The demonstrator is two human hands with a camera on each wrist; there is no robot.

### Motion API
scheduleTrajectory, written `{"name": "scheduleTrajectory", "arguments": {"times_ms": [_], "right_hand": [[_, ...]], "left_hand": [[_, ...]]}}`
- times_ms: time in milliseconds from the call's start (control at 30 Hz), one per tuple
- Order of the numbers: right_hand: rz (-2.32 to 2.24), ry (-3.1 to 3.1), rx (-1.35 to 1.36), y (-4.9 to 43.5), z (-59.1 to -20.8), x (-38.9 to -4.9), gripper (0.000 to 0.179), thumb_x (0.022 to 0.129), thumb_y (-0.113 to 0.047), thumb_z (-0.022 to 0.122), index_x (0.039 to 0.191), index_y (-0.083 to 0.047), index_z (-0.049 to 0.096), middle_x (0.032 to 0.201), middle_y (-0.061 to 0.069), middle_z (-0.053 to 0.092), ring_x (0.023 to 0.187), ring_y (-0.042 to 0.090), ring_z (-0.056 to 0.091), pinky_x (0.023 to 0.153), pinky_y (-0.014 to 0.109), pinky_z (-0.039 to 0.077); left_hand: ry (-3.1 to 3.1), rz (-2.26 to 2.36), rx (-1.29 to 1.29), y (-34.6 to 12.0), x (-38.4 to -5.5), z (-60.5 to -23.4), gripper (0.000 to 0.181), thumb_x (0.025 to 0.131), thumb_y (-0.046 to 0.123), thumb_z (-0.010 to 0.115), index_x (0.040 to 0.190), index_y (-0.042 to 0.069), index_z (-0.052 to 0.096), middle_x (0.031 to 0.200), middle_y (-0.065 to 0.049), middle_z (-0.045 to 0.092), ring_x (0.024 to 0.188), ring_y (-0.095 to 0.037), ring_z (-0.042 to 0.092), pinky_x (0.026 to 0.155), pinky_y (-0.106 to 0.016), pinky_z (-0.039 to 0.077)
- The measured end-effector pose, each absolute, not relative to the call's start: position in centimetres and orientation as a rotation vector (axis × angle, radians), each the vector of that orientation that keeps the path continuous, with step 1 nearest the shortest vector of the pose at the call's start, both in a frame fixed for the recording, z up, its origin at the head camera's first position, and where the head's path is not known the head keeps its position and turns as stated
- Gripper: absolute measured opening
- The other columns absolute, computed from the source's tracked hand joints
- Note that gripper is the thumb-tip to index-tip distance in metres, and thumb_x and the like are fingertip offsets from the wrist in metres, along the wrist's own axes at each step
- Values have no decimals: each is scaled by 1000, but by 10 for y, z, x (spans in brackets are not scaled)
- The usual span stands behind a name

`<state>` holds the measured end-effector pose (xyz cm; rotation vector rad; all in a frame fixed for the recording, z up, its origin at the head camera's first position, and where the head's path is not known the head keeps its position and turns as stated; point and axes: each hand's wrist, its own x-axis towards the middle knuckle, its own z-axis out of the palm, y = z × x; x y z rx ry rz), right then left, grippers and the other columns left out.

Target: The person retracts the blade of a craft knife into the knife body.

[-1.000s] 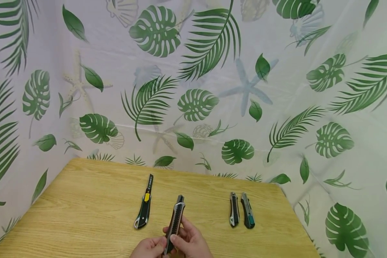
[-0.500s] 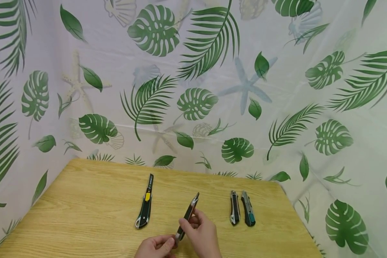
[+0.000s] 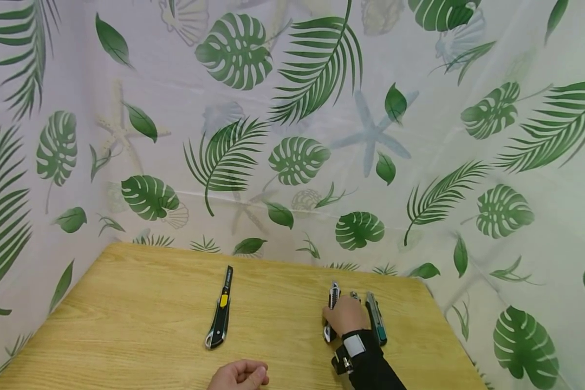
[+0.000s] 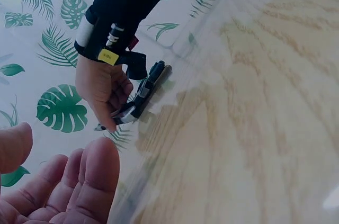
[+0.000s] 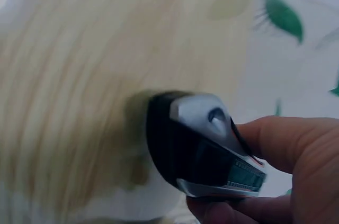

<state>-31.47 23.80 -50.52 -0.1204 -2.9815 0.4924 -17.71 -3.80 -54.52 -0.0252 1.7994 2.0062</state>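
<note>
At the right of the table, my right hand (image 3: 347, 315) grips a black and silver utility knife (image 3: 334, 295). Thumb and fingers pinch its sides in the right wrist view, where the utility knife's butt end (image 5: 196, 139) faces the camera. It is on or just above the wood; I cannot tell which. Just right of it, a second utility knife (image 3: 355, 296) is mostly hidden by the hand. Beyond that lies a grey utility knife with a teal slider (image 3: 376, 317). My left hand (image 3: 239, 375) holds nothing, its fingers loosely bent near the table's front.
A longer black utility knife with a yellow slider (image 3: 220, 314) lies left of centre on the wooden table (image 3: 141, 319). Behind and beside the table hangs a leaf-patterned curtain (image 3: 302, 216). A dark strap with a small device (image 3: 343, 360) is on the right wrist.
Both hands held the utility knife at the front middle. The left hand has let go and stayed; the right hand has carried the knife right, beside the other two.
</note>
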Motion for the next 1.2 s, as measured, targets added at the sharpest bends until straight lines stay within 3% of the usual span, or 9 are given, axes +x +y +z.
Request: {"name": "scheduleTrajectory", "arguments": {"times_ms": [267, 467, 533, 600, 700, 800, 900, 1067, 1200], "right_hand": [[340, -2999, -92, 244, -514, -320, 50, 90, -22, 73, 48, -15, 46, 43, -6, 30, 38, 12, 33, 40, 28, 24], [317, -2993, -130, 244, -510, -311, 52, 94, -38, 71, 52, -14, 52, 45, -4, 30, 39, 12, 30, 41, 29, 22], [400, -2982, -117, 240, -502, -301, 47, 95, -42, 69, 65, -7, 66, 46, -2, 36, 40, 13, 31, 43, 30, 23], [550, -2959, -77, 233, -494, -288, 46, 96, -45, 67, 87, 0, 75, 51, 0, 45, 43, 14, 36, 45, 31, 27], [857, -2940, 13, 217, -486, -266, 57, 97, -50, 65, 118, 2, 72, 72, 3, 66, 59, 15, 55, 55, 34, 43], [1149, -2944, 86, 202, -488, -247, 60, 96, -53, 64, 122, 1, 70, 94, 4, 71, 81, 17, 64, 70, 38, 52], [1339, -2955, 112, 192, -494, -235, 57, 97, -51, 65, 122, 1, 70, 97, 3, 71, 86, 20, 66, 72, 41, 54], [1398, -2952, 117, 183, -500, -230, 50, 97, -46, 67, 119, 0, 72, 91, 0, 70, 82, 17, 66, 69, 39, 56], [1396, -2927, 148, 179, -503, -230, 47, 98, -43, 68, 117, 0, 73, 89, 0, 70, 81, 17, 66, 68, 38, 55]], "left_hand": [[1826, 2007, -43, -37, -176, -547, 37, 98, 35, 68, 112, 0, 70, 92, -3, 72, 80, -15, 69, 71, -33, 56], [1978, 1956, -18, -45, -179, -539, 41, 98, 36, 68, 114, -2, 69, 92, -1, 72, 79, -15, 66, 70, -33, 55], [2161, 1900, -5, -51, -180, -530, 45, 97, 41, 70, 115, -1, 69, 92, 0, 70, 76, -15, 64, 67, -33, 54], [2444, 1779, 30, -57, -182, -519, 48, 95, 44, 71, 116, 0, 68, 95, -2, 68, 76, -16, 63, 66, -35, 53], [2947, 1402, 65, -66, -193, -505, 52, 93, 44, 74, 117, -1, 67, 98, -8, 65, 78, -20, 62, 65, -38, 54], [3228, 990, 33, -74, -212, -498, 55, 91, 42, 76, 113, -7, 66, 95, -14, 63, 72, -21, 62, 61, -37, 54], [3249, 800, -9, -79, -232, -500, 54, 89, 41, 78, 100, -10, 65, 82, -15, 58, 56, -18, 54, 50, -34, 48], [3139, 746, -50, -82, -253, -510, 44, 86, 39, 82, 71, 4, 61, 61, -6, 54, 47, -17, 51, 45, -31, 40], [3118, 703, -61, -79, -261, -515, 38, 84, 30, 84, 67, 5, 61, 53, -2, 53, 45, -16, 51, 45, -32, 41]]}}
